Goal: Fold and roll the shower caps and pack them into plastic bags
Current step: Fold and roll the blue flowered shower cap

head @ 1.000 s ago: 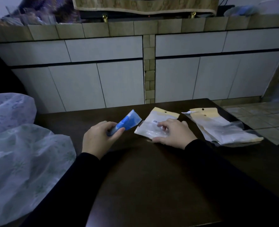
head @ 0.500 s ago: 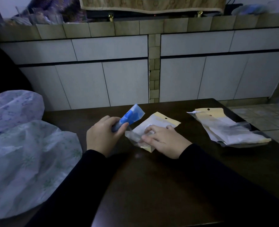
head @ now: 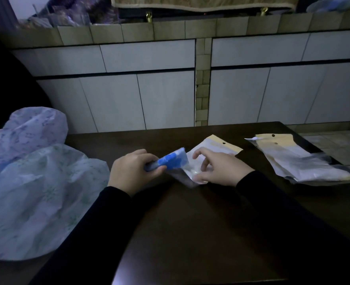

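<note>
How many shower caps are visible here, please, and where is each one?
3. One rolled blue cap is gripped in the left hand. Two unfolded caps lie at the table's left: a green-patterned one nearer and a purple-patterned one behind. More may be hidden beneath.

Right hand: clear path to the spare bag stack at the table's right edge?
Probably yes. The table between the right hand and the stack of bags is bare, but that hand is holding a plastic bag.

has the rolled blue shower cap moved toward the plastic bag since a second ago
Yes. The rolled blue shower cap in the left hand has closed rightward on the plastic bag; its tip now overlaps the bag's mouth.
</note>
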Motion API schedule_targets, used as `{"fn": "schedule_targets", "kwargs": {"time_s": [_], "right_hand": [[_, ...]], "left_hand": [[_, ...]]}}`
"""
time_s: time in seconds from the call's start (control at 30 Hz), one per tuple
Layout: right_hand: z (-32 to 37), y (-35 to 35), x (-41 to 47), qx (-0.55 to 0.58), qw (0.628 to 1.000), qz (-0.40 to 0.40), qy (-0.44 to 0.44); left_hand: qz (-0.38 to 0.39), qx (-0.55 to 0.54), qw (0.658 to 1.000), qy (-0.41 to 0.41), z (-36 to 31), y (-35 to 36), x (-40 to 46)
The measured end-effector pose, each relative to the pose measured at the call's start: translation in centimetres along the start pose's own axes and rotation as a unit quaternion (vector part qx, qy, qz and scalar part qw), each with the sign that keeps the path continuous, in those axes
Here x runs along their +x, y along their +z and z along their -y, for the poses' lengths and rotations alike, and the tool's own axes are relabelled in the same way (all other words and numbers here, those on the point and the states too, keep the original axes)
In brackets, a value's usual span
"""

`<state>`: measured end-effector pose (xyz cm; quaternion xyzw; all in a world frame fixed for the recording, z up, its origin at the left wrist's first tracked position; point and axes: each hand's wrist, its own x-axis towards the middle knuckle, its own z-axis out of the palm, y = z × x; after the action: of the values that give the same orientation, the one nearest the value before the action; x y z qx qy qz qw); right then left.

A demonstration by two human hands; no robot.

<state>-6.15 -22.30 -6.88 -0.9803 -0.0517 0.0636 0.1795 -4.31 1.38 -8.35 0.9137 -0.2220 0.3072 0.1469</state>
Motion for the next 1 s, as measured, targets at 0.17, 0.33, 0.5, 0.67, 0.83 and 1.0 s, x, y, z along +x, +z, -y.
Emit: {"fn": "schedule_targets", "kwargs": {"time_s": [0.17,0.33,0.5,0.67,0.83,1.0], "right_hand": [[-0.2,0.8,0.4,-0.112,0.992,-0.056,-0.013],[-0.9,0.8,1.7,-0.084,0.993,-0.049,-0.065],[-0.9,1.1,3.1,-0.069,0.992,-0.099,-0.044],[-0.5,1.6,3.3,-0.090,0.985,-0.136,-0.060],[-0.6,1.5,2.8,-0.063,0.994,-0.042,-0.075],[-0.6,2.0,3.6,-0.052,0.994,-0.076,-0.056]], "left_hand": [[0.075,0.002,0.997,-0.012,0.6,0.1,0.0],[0.112,-0.008,0.993,-0.022,0.6,0.3,0.1],[0.138,-0.013,0.990,0.000,0.8,0.0,0.0],[0.169,-0.038,0.985,-0.003,1.1,0.2,-0.1],[0.180,-0.072,0.980,-0.036,2.0,0.7,0.1],[0.226,-0.136,0.962,-0.075,2.6,0.8,-0.2]]}}
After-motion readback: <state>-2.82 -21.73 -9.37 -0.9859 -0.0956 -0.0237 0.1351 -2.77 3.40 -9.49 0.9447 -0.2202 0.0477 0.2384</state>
